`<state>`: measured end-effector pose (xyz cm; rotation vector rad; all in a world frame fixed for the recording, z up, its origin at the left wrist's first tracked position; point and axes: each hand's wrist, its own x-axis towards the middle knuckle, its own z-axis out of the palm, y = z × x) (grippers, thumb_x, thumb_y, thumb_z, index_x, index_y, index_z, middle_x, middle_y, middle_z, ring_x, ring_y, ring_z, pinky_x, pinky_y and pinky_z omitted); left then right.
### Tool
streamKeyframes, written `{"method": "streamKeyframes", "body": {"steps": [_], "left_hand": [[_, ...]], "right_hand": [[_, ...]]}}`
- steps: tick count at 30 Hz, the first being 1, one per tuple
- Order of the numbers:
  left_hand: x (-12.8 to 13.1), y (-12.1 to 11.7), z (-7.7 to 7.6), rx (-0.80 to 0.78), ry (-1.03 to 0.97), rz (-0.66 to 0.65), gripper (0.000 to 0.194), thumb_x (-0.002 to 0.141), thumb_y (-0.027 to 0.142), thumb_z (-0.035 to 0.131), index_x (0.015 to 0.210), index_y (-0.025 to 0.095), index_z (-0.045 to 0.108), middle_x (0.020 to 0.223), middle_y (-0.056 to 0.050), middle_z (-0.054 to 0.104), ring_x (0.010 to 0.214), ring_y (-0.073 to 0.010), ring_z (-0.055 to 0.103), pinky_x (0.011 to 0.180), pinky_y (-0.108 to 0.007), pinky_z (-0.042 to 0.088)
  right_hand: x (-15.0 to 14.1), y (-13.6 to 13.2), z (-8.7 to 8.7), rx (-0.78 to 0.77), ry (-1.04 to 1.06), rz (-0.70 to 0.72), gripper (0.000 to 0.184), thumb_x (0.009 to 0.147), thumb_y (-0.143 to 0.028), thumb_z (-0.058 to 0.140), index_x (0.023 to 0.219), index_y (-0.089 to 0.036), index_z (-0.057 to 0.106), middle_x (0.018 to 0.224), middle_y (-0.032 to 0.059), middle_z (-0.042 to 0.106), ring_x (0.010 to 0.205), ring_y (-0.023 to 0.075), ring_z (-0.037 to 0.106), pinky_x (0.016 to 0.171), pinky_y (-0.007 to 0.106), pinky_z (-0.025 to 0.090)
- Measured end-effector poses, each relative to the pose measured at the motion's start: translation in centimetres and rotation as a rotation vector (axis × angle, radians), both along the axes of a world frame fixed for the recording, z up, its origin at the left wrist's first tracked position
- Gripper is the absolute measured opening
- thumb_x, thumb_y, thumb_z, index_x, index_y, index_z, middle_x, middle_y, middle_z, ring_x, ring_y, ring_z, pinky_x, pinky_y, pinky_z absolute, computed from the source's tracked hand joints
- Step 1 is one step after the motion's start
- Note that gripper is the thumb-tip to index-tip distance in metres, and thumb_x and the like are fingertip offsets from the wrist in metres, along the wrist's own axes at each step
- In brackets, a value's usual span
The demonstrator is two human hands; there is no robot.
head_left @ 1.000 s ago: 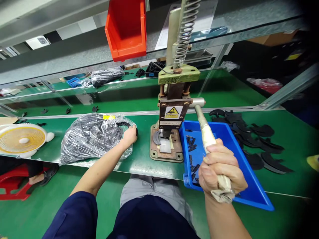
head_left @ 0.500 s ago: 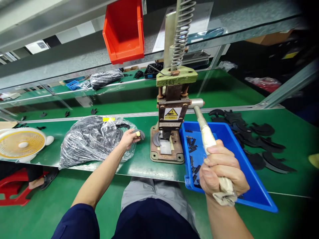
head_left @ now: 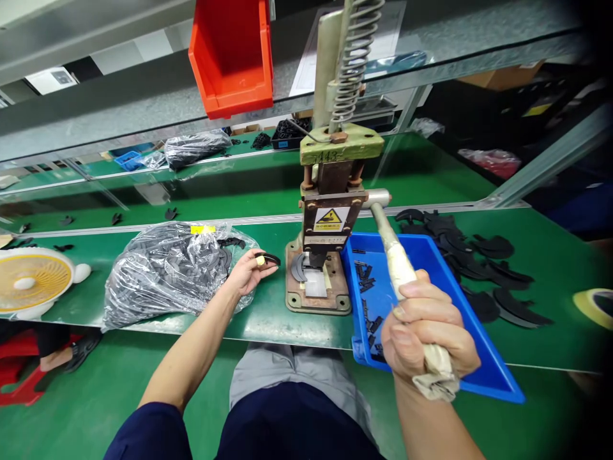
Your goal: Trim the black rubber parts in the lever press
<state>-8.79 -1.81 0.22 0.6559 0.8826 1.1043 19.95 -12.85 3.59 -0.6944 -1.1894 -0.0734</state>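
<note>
Your lever handle (head_left: 400,260) looks wrapped, matt, wrinkled and cloth-like; your press base (head_left: 295,295) is worn, rough-looking metal, your parts bag (head_left: 163,271) glossy crinkled plastic, your tray (head_left: 488,364) smooth plastic, your worktop (head_left: 268,313) shiny.

I hold the press lever (head_left: 400,259) in the right hand (head_left: 428,326), fingers wrapped around its pale covering. The left hand (head_left: 246,271) pinches a black curved part (head_left: 271,258) between the near-right end of the clear bag (head_left: 163,275) and the press (head_left: 328,182). The bag contains many dark curved parts. A grey curved piece (head_left: 297,268) sits on the press base (head_left: 338,287), left of the ram. To the right I see the blue tray (head_left: 493,380), with small black pieces (head_left: 365,276) along its left side. Dark parts (head_left: 500,248) lie spread beyond it. An orange-red bin (head_left: 239,102) occupies the far shelf.
</note>
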Motion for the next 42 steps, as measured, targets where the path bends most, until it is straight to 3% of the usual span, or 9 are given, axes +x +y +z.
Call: {"method": "streamKeyframes", "body": {"steps": [5, 8, 12, 18, 21, 25, 29, 36, 42], "left_hand": [[0.4, 0.7, -0.1, -0.267, -0.239, 0.200, 0.006, 0.077, 0.012, 0.055, 0.074, 0.017, 0.053, 0.070, -0.006, 0.064, 0.076, -0.0214, 0.070, 0.085, -0.046, 0.058], [0.7, 1.4, 0.2, -0.374, -0.300, 0.323, 0.021, 0.086, 0.024, 0.052, 0.066, 0.018, 0.048, 0.056, -0.001, 0.049, 0.054, -0.0132, 0.055, 0.070, -0.034, 0.059], [1.2, 1.6, 0.6, -0.387, -0.252, 0.299, 0.019, 0.083, 0.005, 0.048, 0.068, 0.017, 0.047, 0.055, 0.003, 0.044, 0.045, -0.0079, 0.046, 0.059, -0.023, 0.055], [0.4, 0.4, 0.7, -0.531, -0.084, 0.006, 0.020, 0.076, 0.003, 0.047, 0.091, 0.012, 0.056, 0.102, -0.018, 0.068, 0.087, -0.0326, 0.073, 0.070, -0.056, 0.061], [0.1, 0.1, 0.9, -0.596, -0.064, -0.005, 0.022, 0.075, 0.003, 0.048, 0.095, 0.008, 0.057, 0.108, -0.023, 0.067, 0.093, -0.0367, 0.073, 0.069, -0.055, 0.063], [0.1, -0.1, 1.5, -0.512, -0.027, 0.117, 0.042, 0.071, -0.010, 0.042, 0.110, 0.004, 0.053, 0.112, -0.025, 0.065, 0.097, -0.0315, 0.073, 0.073, -0.039, 0.065], [0.2, -0.9, 0.9, -0.399, -0.043, 0.213, 0.042, 0.077, -0.009, 0.041, 0.115, 0.010, 0.049, 0.110, -0.020, 0.065, 0.095, -0.0278, 0.074, 0.073, -0.038, 0.066], [0.6, -1.7, -0.1, -0.390, 0.036, 0.071, 0.029, 0.081, -0.008, 0.047, 0.098, 0.013, 0.057, 0.073, -0.002, 0.058, 0.062, -0.0146, 0.067, 0.069, -0.042, 0.065], [2.4, -1.2, 1.1, -0.378, 0.058, 0.016, 0.035, 0.080, -0.010, 0.053, 0.106, 0.013, 0.058, 0.075, -0.004, 0.063, 0.067, -0.0149, 0.069, 0.069, -0.034, 0.064]], "right_hand": [[-0.3, 0.2, 0.5, 0.101, -0.050, 0.016, 0.020, 0.067, -0.014, 0.066, 0.061, -0.021, 0.048, 0.068, -0.0049, 0.061, 0.077, 0.0167, 0.065, 0.091, 0.051, 0.057], [-0.3, 0.2, 0.6, 0.110, -0.053, 0.019, 0.020, 0.067, -0.012, 0.064, 0.061, -0.021, 0.047, 0.069, -0.0046, 0.061, 0.077, 0.0165, 0.064, 0.091, 0.050, 0.058], [-0.2, 0.1, 0.7, 0.097, -0.068, 0.022, 0.021, 0.067, -0.012, 0.065, 0.062, -0.021, 0.048, 0.069, -0.0043, 0.061, 0.077, 0.0172, 0.065, 0.092, 0.052, 0.057], [-0.3, 0.1, 0.7, 0.099, -0.057, 0.018, 0.022, 0.070, -0.018, 0.068, 0.062, -0.021, 0.048, 0.068, -0.0041, 0.061, 0.076, 0.0180, 0.065, 0.090, 0.054, 0.057], [-0.5, 0.1, 0.6, 0.108, -0.043, 0.021, 0.022, 0.072, -0.019, 0.067, 0.062, -0.021, 0.048, 0.069, -0.0038, 0.061, 0.076, 0.0183, 0.064, 0.091, 0.055, 0.056], [-0.5, 0.0, 0.8, 0.090, -0.041, 0.034, 0.021, 0.072, -0.019, 0.068, 0.062, -0.022, 0.049, 0.070, -0.0040, 0.062, 0.077, 0.0181, 0.064, 0.092, 0.053, 0.056], [-0.6, -0.2, 1.0, 0.061, -0.051, 0.043, 0.019, 0.072, -0.017, 0.067, 0.065, -0.021, 0.050, 0.072, -0.0045, 0.062, 0.081, 0.0172, 0.064, 0.096, 0.052, 0.055], [-0.5, -0.5, 1.3, 0.036, -0.060, 0.048, 0.019, 0.075, -0.020, 0.067, 0.066, -0.022, 0.050, 0.072, -0.0059, 0.061, 0.081, 0.0165, 0.063, 0.097, 0.054, 0.052], [-0.2, -0.9, 1.5, -0.015, -0.094, 0.073, 0.020, 0.075, -0.019, 0.068, 0.067, -0.022, 0.050, 0.072, -0.0056, 0.061, 0.083, 0.0180, 0.063, 0.097, 0.056, 0.052]]}}
